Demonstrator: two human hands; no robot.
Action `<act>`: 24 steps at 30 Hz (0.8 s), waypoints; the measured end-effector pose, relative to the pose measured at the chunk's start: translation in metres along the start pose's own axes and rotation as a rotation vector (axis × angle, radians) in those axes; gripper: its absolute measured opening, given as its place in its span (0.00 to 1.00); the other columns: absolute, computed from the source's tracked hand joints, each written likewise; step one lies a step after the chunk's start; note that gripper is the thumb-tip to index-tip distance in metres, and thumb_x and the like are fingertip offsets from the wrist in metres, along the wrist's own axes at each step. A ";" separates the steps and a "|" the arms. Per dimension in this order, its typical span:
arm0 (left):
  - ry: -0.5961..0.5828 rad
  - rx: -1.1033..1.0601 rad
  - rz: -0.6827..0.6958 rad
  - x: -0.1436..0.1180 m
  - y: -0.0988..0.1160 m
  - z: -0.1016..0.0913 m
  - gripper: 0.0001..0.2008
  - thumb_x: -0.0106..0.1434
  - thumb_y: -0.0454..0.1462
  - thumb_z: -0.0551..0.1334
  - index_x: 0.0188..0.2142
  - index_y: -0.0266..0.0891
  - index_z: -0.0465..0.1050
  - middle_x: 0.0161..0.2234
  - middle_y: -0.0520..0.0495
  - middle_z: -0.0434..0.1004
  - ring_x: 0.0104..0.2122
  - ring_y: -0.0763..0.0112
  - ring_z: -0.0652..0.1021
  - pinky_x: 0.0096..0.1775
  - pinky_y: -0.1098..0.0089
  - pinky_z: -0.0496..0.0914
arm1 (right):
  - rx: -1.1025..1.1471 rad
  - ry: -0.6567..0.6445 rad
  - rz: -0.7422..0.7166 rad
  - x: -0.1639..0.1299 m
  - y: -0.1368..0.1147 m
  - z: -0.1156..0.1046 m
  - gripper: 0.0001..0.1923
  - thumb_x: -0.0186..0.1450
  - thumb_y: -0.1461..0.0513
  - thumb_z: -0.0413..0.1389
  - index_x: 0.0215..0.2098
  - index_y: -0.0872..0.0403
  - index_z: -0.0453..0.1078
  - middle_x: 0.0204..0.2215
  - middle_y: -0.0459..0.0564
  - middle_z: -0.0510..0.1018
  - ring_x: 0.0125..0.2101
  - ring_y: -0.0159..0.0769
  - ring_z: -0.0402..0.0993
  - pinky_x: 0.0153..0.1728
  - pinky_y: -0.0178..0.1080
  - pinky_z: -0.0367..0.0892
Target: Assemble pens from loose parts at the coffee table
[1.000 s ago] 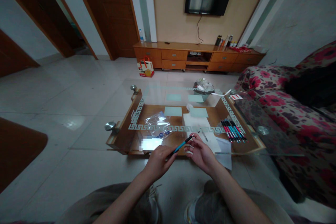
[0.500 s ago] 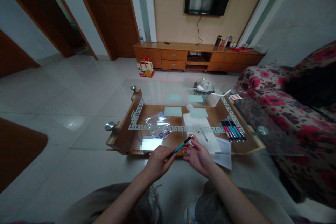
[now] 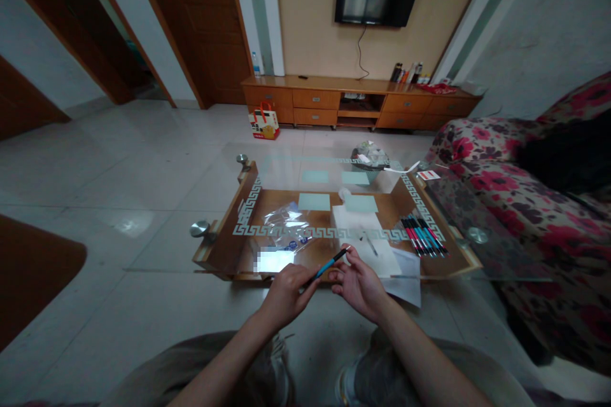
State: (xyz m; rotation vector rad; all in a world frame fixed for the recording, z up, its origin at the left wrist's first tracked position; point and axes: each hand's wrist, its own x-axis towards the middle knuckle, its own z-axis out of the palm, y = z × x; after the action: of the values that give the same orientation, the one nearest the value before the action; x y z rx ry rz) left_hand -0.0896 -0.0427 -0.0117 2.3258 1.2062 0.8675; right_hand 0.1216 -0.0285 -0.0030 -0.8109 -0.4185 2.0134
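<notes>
My left hand grips the lower end of a blue and black pen, which points up and to the right. The fingertips of my right hand pinch the pen's upper tip. Both hands hover over the near edge of a glass coffee table. On the glass just beyond them lie white paper sheets with a loose pen part on top. A row of several pink, blue and black pens lies to the right.
A crumpled clear plastic bag lies left of the papers. A floral sofa stands close on the right. A wooden TV cabinet and a wall TV are at the far wall. Tiled floor stretches to the left.
My right hand has slid a little down and left, bringing its fingers closer around the pen's tip. The left hand holds the pen almost still.
</notes>
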 end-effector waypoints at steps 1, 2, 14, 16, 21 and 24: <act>-0.002 -0.001 -0.001 0.000 0.000 0.000 0.15 0.69 0.37 0.58 0.54 0.44 0.74 0.31 0.48 0.78 0.32 0.67 0.75 0.37 0.68 0.66 | -0.004 0.006 0.003 0.000 0.000 0.000 0.18 0.62 0.52 0.59 0.47 0.40 0.58 0.34 0.44 0.76 0.30 0.37 0.74 0.27 0.35 0.60; -0.005 -0.003 -0.002 0.000 0.000 0.000 0.15 0.69 0.37 0.58 0.54 0.44 0.74 0.31 0.48 0.78 0.32 0.67 0.75 0.37 0.68 0.66 | -0.007 0.011 0.006 -0.001 0.000 0.000 0.19 0.62 0.52 0.59 0.47 0.40 0.58 0.34 0.44 0.76 0.29 0.37 0.74 0.27 0.35 0.60; -0.034 -0.010 -0.033 0.003 0.006 -0.003 0.13 0.69 0.39 0.58 0.50 0.43 0.76 0.35 0.47 0.80 0.34 0.67 0.76 0.38 0.68 0.66 | 0.027 0.071 -0.098 0.004 0.000 0.001 0.17 0.62 0.56 0.62 0.45 0.42 0.61 0.33 0.41 0.75 0.27 0.32 0.72 0.23 0.32 0.58; -0.044 -0.007 -0.039 0.004 0.008 -0.004 0.13 0.69 0.39 0.58 0.51 0.43 0.75 0.34 0.47 0.80 0.33 0.67 0.76 0.38 0.68 0.66 | 0.031 0.068 -0.102 0.004 -0.002 0.004 0.16 0.62 0.56 0.62 0.44 0.43 0.62 0.32 0.42 0.74 0.27 0.32 0.71 0.23 0.31 0.57; -0.062 0.006 -0.056 0.004 0.010 -0.005 0.11 0.70 0.39 0.57 0.46 0.41 0.76 0.31 0.48 0.78 0.32 0.68 0.75 0.37 0.68 0.64 | 0.031 0.019 -0.072 0.002 -0.003 0.005 0.14 0.65 0.56 0.59 0.47 0.44 0.66 0.34 0.44 0.74 0.29 0.33 0.71 0.23 0.32 0.59; -0.072 -0.001 -0.052 0.004 0.009 -0.005 0.11 0.70 0.39 0.56 0.45 0.40 0.76 0.32 0.48 0.78 0.32 0.68 0.74 0.37 0.68 0.64 | 0.040 -0.001 -0.066 0.003 -0.002 0.002 0.14 0.66 0.57 0.58 0.49 0.45 0.67 0.35 0.45 0.73 0.29 0.33 0.70 0.24 0.32 0.59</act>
State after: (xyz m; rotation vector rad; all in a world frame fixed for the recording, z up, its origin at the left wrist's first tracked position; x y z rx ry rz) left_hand -0.0852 -0.0441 -0.0012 2.2938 1.2295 0.7600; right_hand 0.1201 -0.0251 -0.0015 -0.7617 -0.3999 1.9548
